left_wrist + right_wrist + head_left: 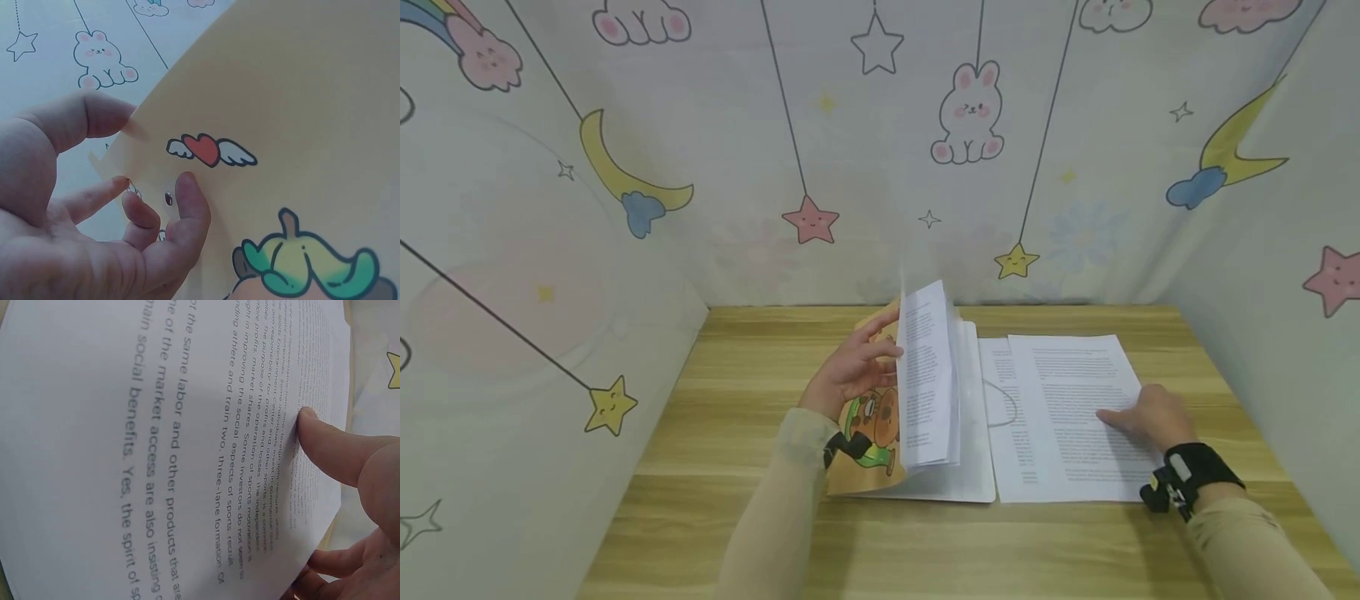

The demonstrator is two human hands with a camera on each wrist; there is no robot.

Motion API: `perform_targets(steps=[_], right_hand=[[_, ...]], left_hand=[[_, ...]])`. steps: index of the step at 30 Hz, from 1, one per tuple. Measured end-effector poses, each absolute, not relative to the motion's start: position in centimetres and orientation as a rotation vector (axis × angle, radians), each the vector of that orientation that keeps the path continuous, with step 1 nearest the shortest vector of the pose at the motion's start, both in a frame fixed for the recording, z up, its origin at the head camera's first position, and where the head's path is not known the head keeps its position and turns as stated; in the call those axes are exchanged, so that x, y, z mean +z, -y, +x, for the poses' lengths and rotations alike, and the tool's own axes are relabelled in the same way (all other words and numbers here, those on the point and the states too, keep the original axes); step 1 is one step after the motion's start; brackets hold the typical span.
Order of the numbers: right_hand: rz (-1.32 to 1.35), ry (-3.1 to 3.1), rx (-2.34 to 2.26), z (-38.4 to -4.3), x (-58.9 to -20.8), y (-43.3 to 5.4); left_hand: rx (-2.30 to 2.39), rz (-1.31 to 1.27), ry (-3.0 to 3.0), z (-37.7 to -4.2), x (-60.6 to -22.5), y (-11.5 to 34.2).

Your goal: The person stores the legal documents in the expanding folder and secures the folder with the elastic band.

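Note:
My left hand [853, 371] holds the raised cover [300, 131] of an orange cartoon folder [842, 475] near its edge. The thumb reaches that edge, and the other fingers lie along the printed face. Printed pages [925, 375] stand tilted up inside the folder, above its white back part. To the right, my right hand [1157, 417] grips a printed sheet [1067, 367] by its right side. Its thumb [337, 447] lies on the text, while other fingertips are partly hidden at the sheet's edge. A second printed sheet [1000, 358] shows beneath, beside the folder.
Everything rests on a wood-grain table [737, 433]. White curtains [880, 150] with cartoon rabbits, moons and stars stand behind it and at both sides. Dark straps [1202, 467] sit on the wrists.

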State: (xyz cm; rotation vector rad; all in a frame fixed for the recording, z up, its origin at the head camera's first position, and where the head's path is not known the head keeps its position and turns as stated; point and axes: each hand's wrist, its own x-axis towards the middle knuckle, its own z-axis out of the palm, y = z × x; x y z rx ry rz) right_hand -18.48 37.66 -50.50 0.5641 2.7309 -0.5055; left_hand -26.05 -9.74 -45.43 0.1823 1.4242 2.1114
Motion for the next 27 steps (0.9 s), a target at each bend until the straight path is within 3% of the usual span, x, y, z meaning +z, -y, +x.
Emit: perform_targets(steps=[27], right_hand=[[0.562, -2.660, -0.625, -18.3, -50.1, -38.4]], left_hand=[[2.100, 0.217, -1.414, -26.1, -45.5, 9.5]])
